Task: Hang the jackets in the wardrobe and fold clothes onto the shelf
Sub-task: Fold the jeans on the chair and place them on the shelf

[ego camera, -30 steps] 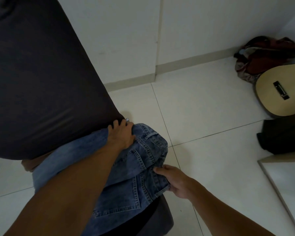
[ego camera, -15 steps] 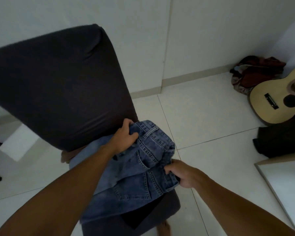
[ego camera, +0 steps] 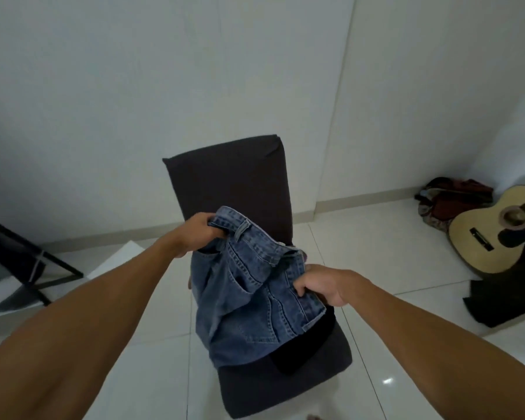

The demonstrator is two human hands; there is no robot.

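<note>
I've got the dark chair [ego camera: 234,183] ahead, blue jeans [ego camera: 249,298] raised just above its seat. Left hand [ego camera: 194,234] grips the waistband, fingers curled in; right hand [ego camera: 325,286] pinches its other side. Pickup step, I'd say; folding needs them shaken flat next.

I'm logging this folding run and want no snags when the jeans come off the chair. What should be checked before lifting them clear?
1. Left hand grips the waistband of the jeans: ok.
2. Right hand grips the other side of the denim: ok.
3. Jeans free of the chair: not ok, the lower part rests on the seat.
4. Nothing caught underneath: cannot tell, a black item lies under the hem.
5. Legs hanging untwisted: cannot tell, the fabric is bunched.
6. Guitar away from the swing path: ok, it lies far right on the floor.
</note>
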